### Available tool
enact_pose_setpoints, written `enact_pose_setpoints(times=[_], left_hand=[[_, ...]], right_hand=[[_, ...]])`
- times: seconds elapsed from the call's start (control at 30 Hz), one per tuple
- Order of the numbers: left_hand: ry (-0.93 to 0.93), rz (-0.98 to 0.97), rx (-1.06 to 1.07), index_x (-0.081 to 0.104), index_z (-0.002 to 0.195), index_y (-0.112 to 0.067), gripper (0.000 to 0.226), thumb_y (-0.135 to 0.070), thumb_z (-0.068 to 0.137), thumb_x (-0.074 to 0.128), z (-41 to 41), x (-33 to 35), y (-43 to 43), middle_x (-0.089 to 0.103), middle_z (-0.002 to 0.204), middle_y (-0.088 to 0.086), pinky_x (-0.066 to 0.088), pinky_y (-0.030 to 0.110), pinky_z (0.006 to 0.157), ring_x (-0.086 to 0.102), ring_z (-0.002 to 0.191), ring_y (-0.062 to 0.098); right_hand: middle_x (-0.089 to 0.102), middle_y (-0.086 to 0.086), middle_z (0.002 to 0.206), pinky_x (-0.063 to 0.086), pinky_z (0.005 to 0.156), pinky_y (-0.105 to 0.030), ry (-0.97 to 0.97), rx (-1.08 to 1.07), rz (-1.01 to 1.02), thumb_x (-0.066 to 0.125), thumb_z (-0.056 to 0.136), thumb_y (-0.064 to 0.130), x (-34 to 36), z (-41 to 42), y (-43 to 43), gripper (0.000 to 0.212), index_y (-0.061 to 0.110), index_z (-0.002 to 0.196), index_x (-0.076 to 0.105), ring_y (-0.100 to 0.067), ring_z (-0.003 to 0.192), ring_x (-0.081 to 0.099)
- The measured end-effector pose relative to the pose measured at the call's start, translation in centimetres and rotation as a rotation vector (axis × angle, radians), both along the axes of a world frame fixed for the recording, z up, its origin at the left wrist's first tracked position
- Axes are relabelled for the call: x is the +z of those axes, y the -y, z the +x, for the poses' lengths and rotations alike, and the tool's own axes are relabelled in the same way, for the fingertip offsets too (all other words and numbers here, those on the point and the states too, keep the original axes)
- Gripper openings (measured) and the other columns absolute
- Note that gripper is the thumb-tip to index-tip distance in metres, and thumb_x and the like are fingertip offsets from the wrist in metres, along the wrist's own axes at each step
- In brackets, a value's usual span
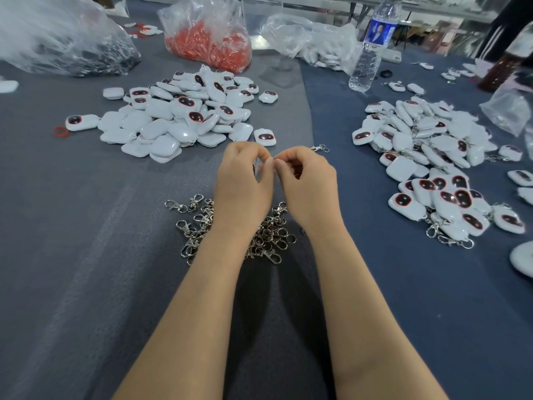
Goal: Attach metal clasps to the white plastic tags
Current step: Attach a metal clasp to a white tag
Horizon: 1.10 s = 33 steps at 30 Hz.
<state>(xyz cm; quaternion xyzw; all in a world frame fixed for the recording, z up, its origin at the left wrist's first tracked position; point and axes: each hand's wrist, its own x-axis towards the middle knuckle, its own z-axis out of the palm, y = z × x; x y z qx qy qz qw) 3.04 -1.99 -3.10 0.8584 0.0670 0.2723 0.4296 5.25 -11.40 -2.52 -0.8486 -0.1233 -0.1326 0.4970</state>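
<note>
**1. Left hand** (pixel 245 180): raised over the near middle of the bench (pixel 86 255). Its fingers (pixel 261 153) curl round a white plastic tag (pixel 256 166). Only a pale sliver of it shows between thumb and forefinger.

**2. Right hand** (pixel 308 183): thumb and forefinger are pinched tight at the tips, meeting my left forefinger. I judge the pinch holds a metal clasp by its ring, but the piece is too small and too hidden to confirm.

**3. Relation that matters:** the tag lies just left of my right pinch, touching or nearly so. I cannot tell its long axis or which way its loop faces. The right hand is the working one, so I judge the ring must travel leftward into the tag.

**4. Stock:** loose clasps (pixel 230 226) are heaped near, under both wrists. One stray clasp (pixel 320 148) lies just beyond the right hand.

**5. Tags:** bare tags (pixel 178 111) are piled far left. Finished tags (pixel 432 157), with clasps on, are piled to the right, well apart.

**6. Far edge:** a bag of red parts (pixel 210 39), a bag of dark parts (pixel 66 44) and a water bottle (pixel 372 44).
</note>
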Motion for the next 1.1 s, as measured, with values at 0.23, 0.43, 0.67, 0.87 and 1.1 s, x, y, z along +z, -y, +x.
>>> enact_pose_setpoints(times=[0.23, 0.43, 0.67, 0.87, 1.1], left_hand=[[-0.01, -0.037, 0.003, 0.06, 0.087, -0.021, 0.006, -0.016, 0.09, 0.058, 0.07, -0.14, -0.06, 0.055, 0.107, 0.002, 0.026, 0.008, 0.066, 0.043, 0.089, 0.006], [-0.06, -0.04, 0.02, 0.063, 0.088, -0.019, 0.006, -0.022, 0.091, 0.058, 0.15, -0.34, -0.08, 0.059, 0.107, 0.002, 0.026, 0.014, 0.07, 0.044, 0.091, 0.005], [-0.038, -0.08, 0.003, 0.065, 0.088, -0.015, 0.008, -0.021, 0.09, 0.06, 0.14, -0.09, -0.03, 0.059, 0.101, 0.001, 0.027, 0.011, 0.071, 0.044, 0.088, 0.005], [-0.036, -0.069, -0.005, 0.065, 0.089, -0.014, 0.009, -0.019, 0.091, 0.059, 0.12, -0.17, -0.21, 0.06, 0.101, 0.002, 0.026, 0.01, 0.071, 0.045, 0.087, 0.005], [-0.014, -0.021, -0.004, 0.065, 0.09, -0.01, 0.011, -0.018, 0.091, 0.058, 0.16, -0.2, -0.26, 0.057, 0.097, 0.0, 0.026, 0.011, 0.071, 0.044, 0.087, 0.006]], right_hand=[[0.056, 0.013, 0.073, 0.038, 0.062, -0.005, -0.017, 0.004, 0.039, 0.056, 0.092, 0.01, -0.02, 0.03, -0.17, 0.012, 0.017, 0.083, 0.059, 0.004, 0.067, 0.052], [0.062, -0.002, 0.087, 0.043, 0.073, -0.021, 0.011, -0.014, 0.011, 0.052, 0.095, 0.01, -0.39, 0.17, -0.36, 0.009, 0.012, 0.088, 0.058, -0.013, 0.08, 0.056], [0.053, 0.01, 0.074, 0.042, 0.063, -0.008, -0.011, -0.003, 0.131, 0.057, 0.09, 0.005, -0.17, -0.06, -0.34, 0.009, 0.015, 0.088, 0.056, -0.002, 0.065, 0.048], [0.054, 0.009, 0.072, 0.042, 0.061, -0.009, -0.013, 0.003, 0.179, 0.061, 0.087, 0.005, -0.09, -0.18, -0.39, 0.012, 0.015, 0.084, 0.056, 0.0, 0.061, 0.047], [0.059, 0.004, 0.075, 0.043, 0.061, -0.009, -0.016, -0.009, 0.181, 0.063, 0.086, 0.006, -0.08, -0.04, -0.28, 0.01, 0.015, 0.082, 0.06, -0.003, 0.063, 0.049]])
